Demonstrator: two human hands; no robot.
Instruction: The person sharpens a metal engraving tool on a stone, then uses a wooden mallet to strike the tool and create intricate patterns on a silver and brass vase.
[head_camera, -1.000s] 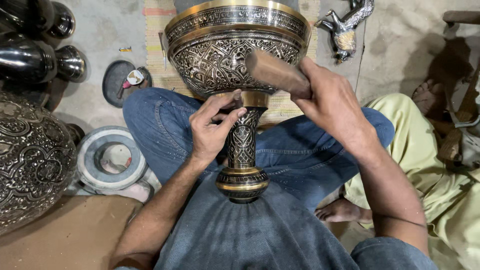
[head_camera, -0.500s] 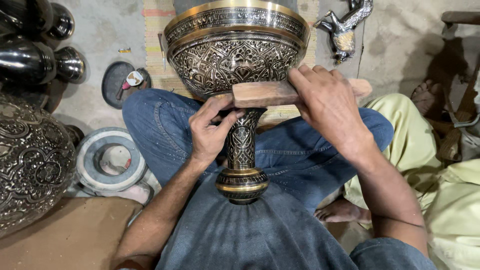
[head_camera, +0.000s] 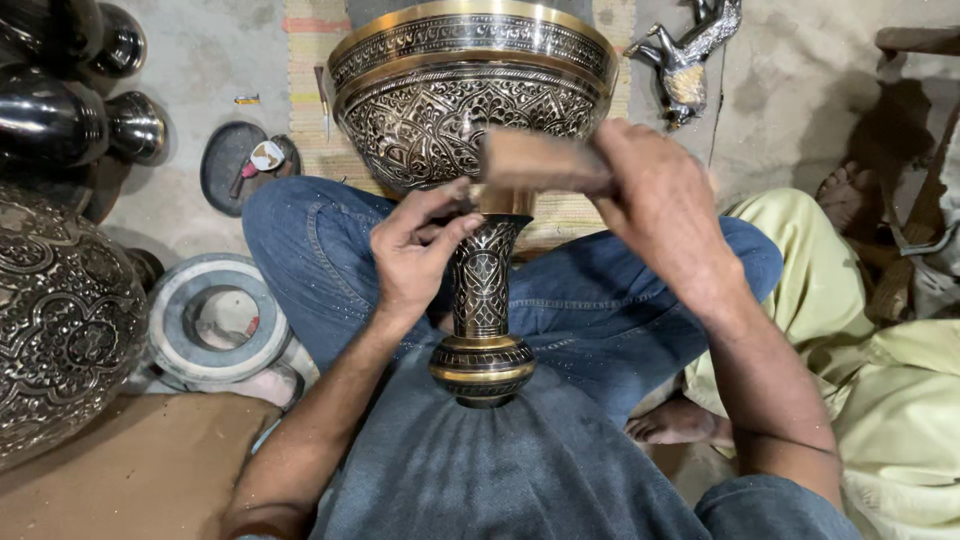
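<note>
A large engraved brass goblet-shaped vase lies across my lap, its bowl pointing away and its round foot against my shirt. My left hand pinches a small thin tool against the top of the vase's stem, just under the bowl. My right hand grips a wooden mallet, held level over the stem beside the left hand's fingers. The tool's tip is hidden by my fingers.
An engraved dark vessel stands at the left, with shiny black vases behind it. A grey ring and a dark dish with small tools lie on the floor. A metal horse figure is far right. Another person in pale green clothes sits at right.
The mallet in my right hand swung from a raised tilt down to level, then shifted left over the stem. My left hand stayed pinched at the stem.
</note>
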